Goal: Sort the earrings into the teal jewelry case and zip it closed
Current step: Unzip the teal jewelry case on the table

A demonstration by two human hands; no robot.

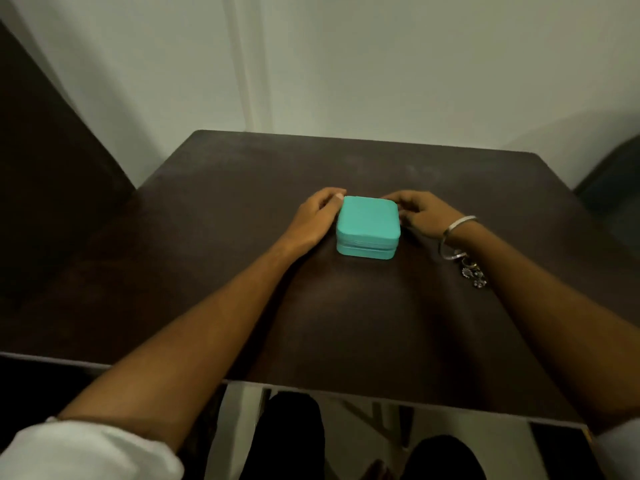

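The case (pixel 367 225) lies closed at the centre of the desk (pixel 207 271). It is judged light, semi-rigid and smooth-skinned: hold it by the side walls. The earrings (pixel 474 273), at 4 o'clock from the case, are small and delicate: pinch them singly. Left hand (pixel 317 216): grip curled against the case's 9 o'clock wall. Right hand (pixel 420 211): fingers curled at the 2 o'clock corner; what they pinch cannot be told

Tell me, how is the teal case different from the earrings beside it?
The teal jewelry case is one big, plain, smooth box; the earrings are small, silvery and patterned. Both hands touch the case's sides; neither touches the earrings. The case sits mid-table, the earrings to its right. Both rest on the dark table.
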